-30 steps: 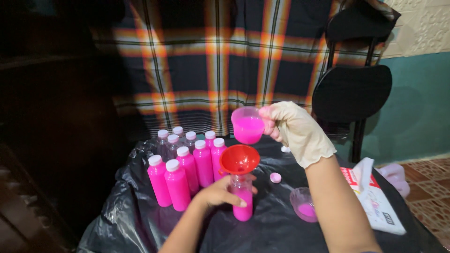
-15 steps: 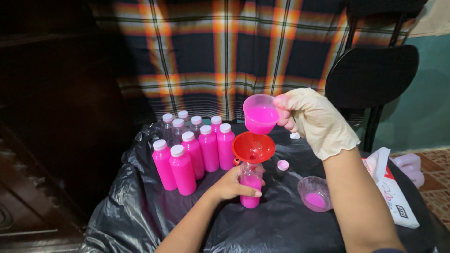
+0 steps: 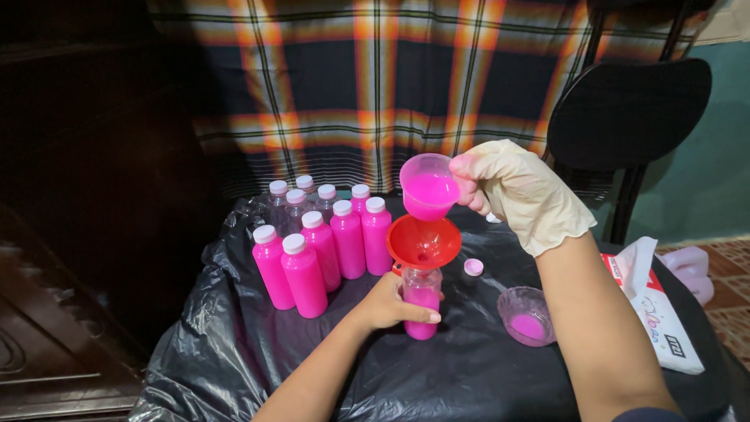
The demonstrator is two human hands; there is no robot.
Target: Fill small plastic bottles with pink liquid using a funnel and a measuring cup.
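Small clear cup (image 3: pixel 429 193) of pink liquid tilted just above red funnel (image 3: pixel 423 243), seated upright in half-filled pink bottle (image 3: pixel 422 306), near centre of black-covered table.

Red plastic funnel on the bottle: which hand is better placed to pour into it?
Right hand: it holds the pink-filled cup just above the red plastic funnel. Left hand grips the bottle.

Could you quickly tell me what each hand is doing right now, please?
Left hand: bare, closed around the small bottle under the red funnel.
Right hand: gloved, closed on a plastic cup of pink liquid, tilted above the funnel.
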